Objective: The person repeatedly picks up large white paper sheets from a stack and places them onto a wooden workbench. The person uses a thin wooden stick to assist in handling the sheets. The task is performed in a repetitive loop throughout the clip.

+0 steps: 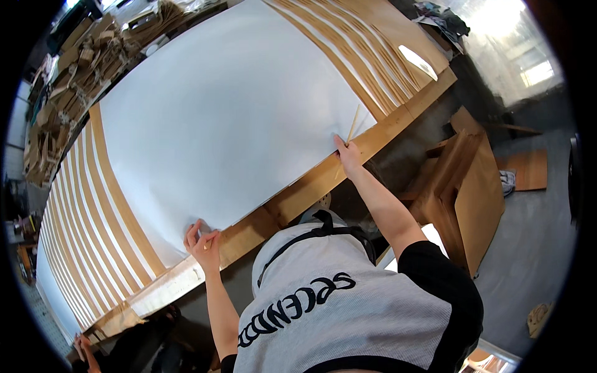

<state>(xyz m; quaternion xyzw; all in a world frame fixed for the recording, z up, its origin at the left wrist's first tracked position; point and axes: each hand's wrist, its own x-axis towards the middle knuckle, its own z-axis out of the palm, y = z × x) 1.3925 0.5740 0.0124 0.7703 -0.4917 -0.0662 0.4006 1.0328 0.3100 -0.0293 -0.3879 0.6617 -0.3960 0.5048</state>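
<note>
A large white sheet [230, 118] lies spread over a wooden table [311, 183], with rows of brown paper strips [106, 205] showing under it at both ends. My left hand [202, 242] pinches the sheet's near edge at the left. My right hand [348, 154] presses the sheet's near edge further right, with a thin wooden stick [353, 127] between its fingers. Both arms reach out from my grey shirt and black apron straps.
Stacks of folded brown paper bags [74, 74] stand at the table's far left. A brown cardboard box [463, 186] stands on the grey floor at the right. Another person's hand [83, 343] shows at the lower left corner.
</note>
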